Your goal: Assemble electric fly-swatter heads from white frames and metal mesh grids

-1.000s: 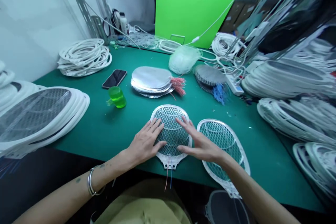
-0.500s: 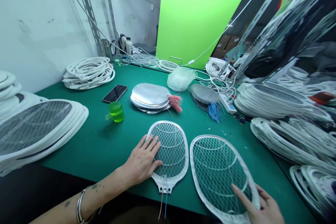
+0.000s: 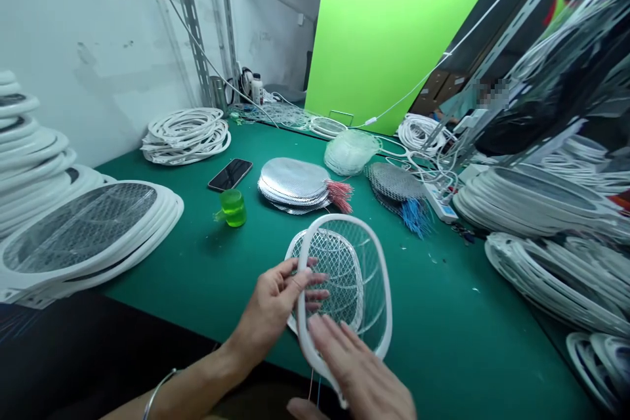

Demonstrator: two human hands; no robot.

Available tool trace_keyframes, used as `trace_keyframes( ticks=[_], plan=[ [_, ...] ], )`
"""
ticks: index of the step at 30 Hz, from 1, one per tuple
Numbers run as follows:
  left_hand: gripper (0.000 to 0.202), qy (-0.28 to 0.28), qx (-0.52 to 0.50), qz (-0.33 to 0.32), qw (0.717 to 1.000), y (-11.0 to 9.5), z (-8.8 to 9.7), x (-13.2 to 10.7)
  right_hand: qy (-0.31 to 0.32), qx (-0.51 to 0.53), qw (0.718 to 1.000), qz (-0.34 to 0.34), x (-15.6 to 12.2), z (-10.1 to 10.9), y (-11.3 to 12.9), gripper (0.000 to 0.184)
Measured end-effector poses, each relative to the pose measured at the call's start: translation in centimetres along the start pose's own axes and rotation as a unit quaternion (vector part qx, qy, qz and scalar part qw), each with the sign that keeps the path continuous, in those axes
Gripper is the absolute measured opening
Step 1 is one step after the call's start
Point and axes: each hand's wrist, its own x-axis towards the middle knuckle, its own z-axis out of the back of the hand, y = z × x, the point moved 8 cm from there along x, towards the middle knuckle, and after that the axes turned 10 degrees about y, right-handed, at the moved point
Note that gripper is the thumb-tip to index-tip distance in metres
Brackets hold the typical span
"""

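Observation:
A white oval racket frame with mesh (image 3: 380, 273) is held tilted over a second white mesh frame (image 3: 329, 266) that lies on the green table (image 3: 197, 256). My right hand (image 3: 359, 374) grips the raised frame at its lower end, fingers along the mesh. My left hand (image 3: 278, 305) has its fingers curled on the left rims of both frames. Thin red and blue wires hang from the lower frame at the table's edge.
Stacked white racket frames (image 3: 83, 236) sit at the left, more stacks (image 3: 541, 203) at the right. Silver mesh ovals with red wires (image 3: 295, 180), a mesh pile with blue wires (image 3: 398, 187), a green cup (image 3: 233, 208), a phone (image 3: 230, 174) and coiled white rings (image 3: 187, 134) lie behind.
My right hand picked the right-hand frame off the table and swung it left over the other frame. My left hand curled from flat on the mesh onto the rims.

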Motion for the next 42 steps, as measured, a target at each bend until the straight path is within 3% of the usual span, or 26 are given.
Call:
trace_keyframes(
  ticks=[2,4,5,8,10,13,16,21,25,29,33,38,42],
  plan=[
    [0.038,-0.011,0.002,0.014,1.0,0.0,1.9,0.5,-0.036,0.026,0.989,-0.144,0.2,1.6,-4.8,0.066],
    [0.035,-0.001,0.004,0.034,0.999,0.1,3.2,1.1,-0.047,0.088,0.938,-0.332,-0.5,2.1,-10.7,0.075],
    [0.033,0.006,0.004,0.045,0.999,0.3,3.6,1.5,-0.027,0.155,0.908,-0.387,-0.7,1.3,-12.8,0.076],
    [0.029,0.005,0.01,0.066,0.998,1.3,4.3,2.6,0.015,0.342,0.837,-0.427,-0.5,-1.8,-15.8,0.068],
    [0.029,-0.025,0.046,0.065,0.997,1.9,5.0,3.2,-0.007,0.385,0.817,-0.429,-0.4,-2.7,-16.3,0.063],
    [0.03,-0.098,0.197,0.03,0.975,1.7,6.7,4.0,-0.031,0.403,0.801,-0.441,-0.7,-3.6,-16.9,0.066],
    [0.032,-0.136,0.323,0.025,0.936,1.5,8.0,4.6,-0.036,0.398,0.807,-0.436,-0.9,-4.1,-17.7,0.07],
    [0.032,-0.162,0.366,0.054,0.915,1.8,8.9,5.0,-0.009,0.323,0.845,-0.427,-1.1,-4.5,-18.8,0.068],
    [0.023,-0.205,0.426,0.063,0.879,1.4,8.6,4.8,0.018,0.2,0.877,-0.436,-0.8,-3.7,-18.4,0.061],
    [0.019,-0.234,0.515,0.056,0.823,0.7,7.8,4.3,0.035,0.051,0.904,-0.423,-0.1,-2.5,-17.5,0.051],
    [0.022,-0.246,0.578,0.061,0.776,0.6,7.5,4.1,0.064,-0.017,0.904,-0.422,0.1,-2.5,-17.1,0.044],
    [0.022,-0.253,0.62,0.08,0.739,0.9,7.6,4.2,0.104,-0.092,0.89,-0.434,0.2,-2.6,-16.6,0.034],
    [0.025,-0.266,0.642,0.096,0.712,1.0,7.3,4.1,0.095,-0.134,0.886,-0.433,0.4,-2.6,-15.7,0.027]
  ],
)
